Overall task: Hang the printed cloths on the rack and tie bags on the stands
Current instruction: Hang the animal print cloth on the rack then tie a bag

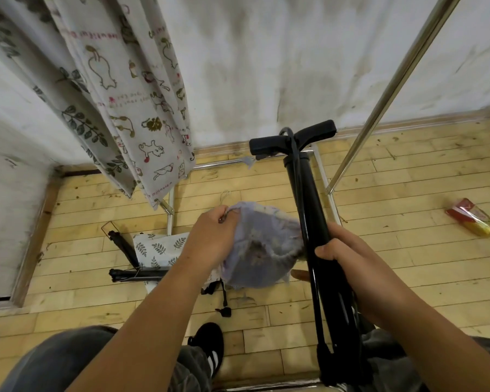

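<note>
A pale lilac drawstring bag (262,244) hangs against a black upright stand (304,199) with a T-shaped top. My left hand (214,236) pinches the bag's string at its upper edge. My right hand (341,250) grips the stand's black tube, thumb showing under the bag. Two printed cloths (119,103), one with animals and one with leaves, hang from the rack at the upper left. A leaf-printed cloth (160,248) lies on the floor across another black stand (137,274) that lies flat.
The rack's metal base frame (327,182) and a slanted steel pole (391,89) stand before a stained white wall. A red and yellow packet (474,220) lies on the wooden floor at the right. My black shoe (208,349) and grey trouser legs are below.
</note>
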A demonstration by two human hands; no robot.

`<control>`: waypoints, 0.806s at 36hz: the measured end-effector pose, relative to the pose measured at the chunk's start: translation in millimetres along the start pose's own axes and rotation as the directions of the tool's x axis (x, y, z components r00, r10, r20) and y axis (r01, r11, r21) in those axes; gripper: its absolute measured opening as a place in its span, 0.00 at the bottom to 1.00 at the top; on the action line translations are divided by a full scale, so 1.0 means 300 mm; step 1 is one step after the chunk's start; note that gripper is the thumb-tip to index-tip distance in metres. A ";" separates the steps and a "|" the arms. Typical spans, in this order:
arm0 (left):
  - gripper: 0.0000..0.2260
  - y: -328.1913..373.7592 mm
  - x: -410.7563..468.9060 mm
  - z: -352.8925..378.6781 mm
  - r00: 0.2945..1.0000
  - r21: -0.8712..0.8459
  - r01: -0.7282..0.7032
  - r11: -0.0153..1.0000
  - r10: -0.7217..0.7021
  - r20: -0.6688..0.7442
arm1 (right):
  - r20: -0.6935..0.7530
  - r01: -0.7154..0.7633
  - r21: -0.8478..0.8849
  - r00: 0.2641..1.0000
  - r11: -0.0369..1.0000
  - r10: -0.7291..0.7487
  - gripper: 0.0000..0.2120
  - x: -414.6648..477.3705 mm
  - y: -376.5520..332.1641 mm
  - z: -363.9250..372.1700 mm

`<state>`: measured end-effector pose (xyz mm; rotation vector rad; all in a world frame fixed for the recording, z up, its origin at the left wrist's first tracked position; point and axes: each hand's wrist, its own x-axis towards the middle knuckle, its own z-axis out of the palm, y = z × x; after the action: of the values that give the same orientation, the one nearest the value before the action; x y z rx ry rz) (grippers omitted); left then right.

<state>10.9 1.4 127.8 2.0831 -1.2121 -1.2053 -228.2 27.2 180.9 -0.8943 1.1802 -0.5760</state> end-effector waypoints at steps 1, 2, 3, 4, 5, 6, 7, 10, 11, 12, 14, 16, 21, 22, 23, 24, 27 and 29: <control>0.21 0.001 0.003 -0.006 0.999 -0.042 0.033 0.999 -0.033 0.000 | 0.006 0.001 0.017 1.000 1.000 -0.001 0.20 0.001 0.002 0.000; 0.20 0.002 0.006 -0.016 0.998 -0.084 0.066 0.994 -0.067 -0.007 | 0.008 0.000 0.029 1.000 1.000 0.000 0.21 0.003 0.006 -0.002; 0.19 0.004 0.009 -0.025 0.995 -0.133 0.097 0.986 -0.100 -0.019 | 0.010 -0.002 0.042 1.000 0.999 0.002 0.21 0.005 0.010 -0.004; 0.17 0.007 0.010 -0.034 0.990 -0.186 0.130 0.974 -0.138 -0.031 | 0.013 -0.002 0.055 1.000 0.998 0.001 0.21 0.009 0.015 -0.008; 0.15 0.009 0.013 -0.041 0.984 -0.239 0.157 0.958 -0.172 -0.041 | 0.016 0.000 0.067 1.000 0.998 -0.001 0.20 0.010 0.019 -0.012; 0.14 0.012 0.013 -0.046 0.979 -0.281 0.177 0.943 -0.199 -0.053 | 0.021 0.006 0.075 1.000 0.997 -0.007 0.19 0.013 0.024 -0.016; 0.13 0.013 0.013 -0.050 0.974 -0.310 0.185 0.933 -0.216 -0.067 | 0.027 0.009 0.078 1.000 0.997 -0.011 0.19 0.013 0.025 -0.018; 0.14 0.006 0.020 -0.053 0.973 -0.331 0.169 0.928 -0.211 -0.095 | 0.051 0.005 0.074 0.999 0.997 -0.009 0.26 0.014 0.028 -0.020; 0.14 0.004 0.023 -0.053 0.972 -0.338 0.166 0.926 -0.211 -0.102 | 0.062 0.009 0.067 0.998 0.998 -0.013 0.26 0.014 0.028 -0.020; 0.14 0.003 0.027 -0.053 0.971 -0.347 0.159 0.924 -0.210 -0.113 | 0.076 0.018 0.059 0.997 0.998 -0.022 0.25 0.013 0.026 -0.020; 0.15 0.004 0.031 -0.062 0.961 -0.379 0.167 0.910 -0.236 -0.144 | 0.098 0.034 0.040 0.994 0.999 -0.038 0.22 0.008 0.019 -0.020; 0.14 0.005 0.037 -0.076 0.947 -0.428 0.182 0.885 -0.275 -0.165 | 0.126 0.036 0.025 0.991 0.999 -0.039 0.20 0.003 0.010 -0.022; 0.13 -0.009 0.050 -0.105 0.923 -0.507 0.137 0.851 -0.296 -0.247 | 0.166 -0.002 0.057 0.986 0.998 -0.007 0.20 0.002 0.001 -0.025; 0.13 -0.013 0.054 -0.106 0.922 -0.508 0.117 0.853 -0.284 -0.264 | 0.176 -0.009 0.066 0.984 0.998 -0.003 0.20 0.001 -0.001 -0.023; 0.13 -0.017 0.057 -0.106 0.920 -0.509 0.110 0.854 -0.281 -0.274 | 0.184 -0.013 0.068 0.983 0.998 0.000 0.20 0.000 -0.002 -0.022; 0.13 -0.016 0.057 -0.105 0.919 -0.516 0.097 0.851 -0.276 -0.283 | 0.190 -0.013 0.065 0.982 0.998 0.001 0.20 -0.002 -0.003 -0.021; 0.13 -0.015 0.058 -0.101 0.919 -0.519 0.075 0.852 -0.262 -0.296 | 0.201 -0.021 0.057 0.980 0.998 0.009 0.20 -0.008 -0.006 -0.017; 0.12 -0.005 0.051 -0.099 0.923 -0.511 0.052 0.858 -0.237 -0.303 | 0.206 -0.030 0.045 0.978 0.999 0.021 0.20 -0.010 -0.007 -0.016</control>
<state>40.4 -12.3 135.0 1.9037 -0.5108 -1.0036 -233.5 27.0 183.8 -0.8750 0.9858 -0.4766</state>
